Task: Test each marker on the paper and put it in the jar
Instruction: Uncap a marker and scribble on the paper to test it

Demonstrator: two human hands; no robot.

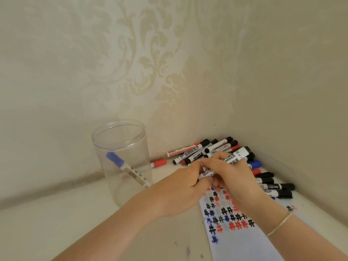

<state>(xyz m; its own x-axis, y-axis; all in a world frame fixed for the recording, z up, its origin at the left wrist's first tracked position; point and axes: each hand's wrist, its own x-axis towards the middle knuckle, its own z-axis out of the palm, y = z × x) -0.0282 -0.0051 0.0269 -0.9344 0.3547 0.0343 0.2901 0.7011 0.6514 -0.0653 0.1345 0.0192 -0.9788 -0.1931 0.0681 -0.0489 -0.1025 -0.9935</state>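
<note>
A white whiteboard marker (233, 157) with a black end is held over the top of the paper (243, 242). My left hand (180, 191) grips its near end, and my right hand (233, 176) grips its barrel. Whether it is capped is hidden by my fingers. The paper lies at the right and carries several black, red and blue hash marks. A clear jar (122, 159) stands to the left of my hands. One blue-capped marker (128, 169) leans inside it.
A pile of several black, red and blue markers (207, 149) lies in the corner behind my hands and runs along the right wall (278, 187). Patterned walls close in at the back and right. The white tabletop (56, 223) extends to the left and front.
</note>
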